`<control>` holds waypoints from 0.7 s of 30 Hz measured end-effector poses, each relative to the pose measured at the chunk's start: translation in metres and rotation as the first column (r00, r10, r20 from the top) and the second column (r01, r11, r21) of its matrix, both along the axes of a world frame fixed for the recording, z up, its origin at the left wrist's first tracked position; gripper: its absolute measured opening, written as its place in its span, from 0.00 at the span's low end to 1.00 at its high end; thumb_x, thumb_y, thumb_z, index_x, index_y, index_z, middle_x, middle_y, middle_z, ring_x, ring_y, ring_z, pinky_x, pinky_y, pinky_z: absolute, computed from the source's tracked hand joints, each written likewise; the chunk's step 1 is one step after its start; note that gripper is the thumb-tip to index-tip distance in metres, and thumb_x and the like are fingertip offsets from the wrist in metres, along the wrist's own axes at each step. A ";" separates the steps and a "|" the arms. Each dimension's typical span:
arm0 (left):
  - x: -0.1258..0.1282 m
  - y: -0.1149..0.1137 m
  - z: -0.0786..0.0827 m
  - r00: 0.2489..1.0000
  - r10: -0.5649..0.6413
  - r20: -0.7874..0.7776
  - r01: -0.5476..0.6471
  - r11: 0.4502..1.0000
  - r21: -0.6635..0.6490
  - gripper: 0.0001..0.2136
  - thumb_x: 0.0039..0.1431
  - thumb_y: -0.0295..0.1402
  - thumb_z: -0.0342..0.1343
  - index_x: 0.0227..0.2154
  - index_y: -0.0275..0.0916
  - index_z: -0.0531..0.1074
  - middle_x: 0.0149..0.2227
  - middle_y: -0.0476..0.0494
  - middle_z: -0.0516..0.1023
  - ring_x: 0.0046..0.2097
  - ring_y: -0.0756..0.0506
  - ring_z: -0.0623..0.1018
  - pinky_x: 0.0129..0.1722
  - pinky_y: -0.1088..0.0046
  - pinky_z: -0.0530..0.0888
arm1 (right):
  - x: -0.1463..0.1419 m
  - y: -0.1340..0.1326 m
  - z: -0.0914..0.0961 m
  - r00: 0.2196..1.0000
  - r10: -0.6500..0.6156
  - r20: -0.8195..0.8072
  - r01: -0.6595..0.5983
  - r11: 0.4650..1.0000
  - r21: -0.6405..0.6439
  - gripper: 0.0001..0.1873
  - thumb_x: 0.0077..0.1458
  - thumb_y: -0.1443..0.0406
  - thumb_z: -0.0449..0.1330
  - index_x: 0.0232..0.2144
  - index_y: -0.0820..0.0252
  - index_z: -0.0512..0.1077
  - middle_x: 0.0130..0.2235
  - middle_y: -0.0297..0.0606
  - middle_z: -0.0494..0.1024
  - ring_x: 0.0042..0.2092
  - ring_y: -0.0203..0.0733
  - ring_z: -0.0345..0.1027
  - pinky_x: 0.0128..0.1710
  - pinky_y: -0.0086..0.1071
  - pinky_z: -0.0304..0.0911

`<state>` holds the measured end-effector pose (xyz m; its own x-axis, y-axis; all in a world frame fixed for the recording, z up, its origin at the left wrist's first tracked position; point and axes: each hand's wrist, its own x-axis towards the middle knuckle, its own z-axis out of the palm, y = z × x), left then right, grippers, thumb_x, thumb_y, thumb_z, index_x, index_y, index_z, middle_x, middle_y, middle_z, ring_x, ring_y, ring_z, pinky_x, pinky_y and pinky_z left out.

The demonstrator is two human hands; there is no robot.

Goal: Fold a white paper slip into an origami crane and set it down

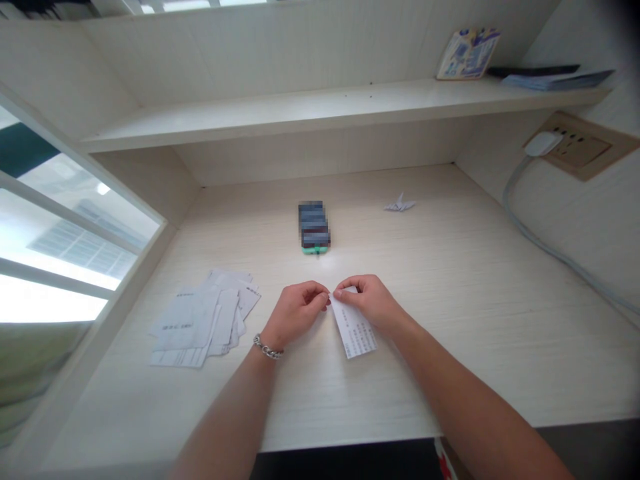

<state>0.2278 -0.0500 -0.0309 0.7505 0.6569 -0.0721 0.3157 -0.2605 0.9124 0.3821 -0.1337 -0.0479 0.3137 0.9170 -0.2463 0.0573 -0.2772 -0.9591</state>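
Note:
A small folded slip of printed white paper (354, 330) lies on the pale wooden desk (450, 280) in front of me. My left hand (296, 311), with a metal bracelet at the wrist, pinches the slip's top edge with closed fingers. My right hand (367, 301) pinches the same top edge from the other side, fingertips almost meeting those of the left hand. The rest of the slip hangs down toward me, below my right hand.
A loose pile of printed papers (203, 319) lies at the left. A phone in a green case (314, 229) rests mid-desk, a small folded paper figure (399, 204) further back. A shelf (350, 107) holds booklets; a wall socket (575, 143) with plug and cable is at right.

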 end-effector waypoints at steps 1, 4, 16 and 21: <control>0.000 0.000 0.001 1.000 0.004 -0.008 -0.004 1.000 0.015 0.09 0.54 0.34 0.49 0.29 0.38 0.74 0.29 0.45 0.78 0.31 0.48 0.76 0.32 0.74 0.71 | 0.000 0.000 0.000 1.000 0.001 -0.001 -0.001 1.000 -0.004 0.12 0.43 0.59 0.62 0.28 0.63 0.76 0.24 0.38 0.75 0.23 0.37 0.66 0.19 0.27 0.57; 0.000 0.000 0.003 1.000 0.000 -0.027 0.002 0.998 0.064 0.10 0.54 0.34 0.49 0.30 0.38 0.74 0.28 0.45 0.78 0.30 0.48 0.75 0.31 0.74 0.70 | 0.000 0.000 0.001 1.000 0.002 -0.003 -0.002 1.000 -0.019 0.12 0.43 0.59 0.62 0.28 0.63 0.76 0.23 0.38 0.75 0.23 0.38 0.67 0.19 0.27 0.57; -0.001 -0.001 0.004 0.996 -0.025 -0.080 0.036 0.991 0.131 0.10 0.55 0.34 0.48 0.31 0.38 0.74 0.29 0.46 0.78 0.30 0.48 0.74 0.30 0.75 0.68 | 0.000 0.001 0.002 1.000 0.017 0.024 -0.017 0.999 -0.029 0.12 0.43 0.60 0.62 0.27 0.63 0.76 0.22 0.37 0.75 0.23 0.38 0.66 0.19 0.27 0.56; -0.002 -0.001 0.006 0.996 -0.018 -0.093 0.034 0.986 0.166 0.11 0.56 0.36 0.48 0.31 0.39 0.74 0.28 0.46 0.77 0.30 0.48 0.73 0.30 0.75 0.67 | 0.001 0.001 0.000 1.000 0.006 0.028 -0.006 1.000 -0.021 0.12 0.43 0.59 0.62 0.27 0.63 0.76 0.23 0.38 0.75 0.23 0.38 0.67 0.19 0.27 0.56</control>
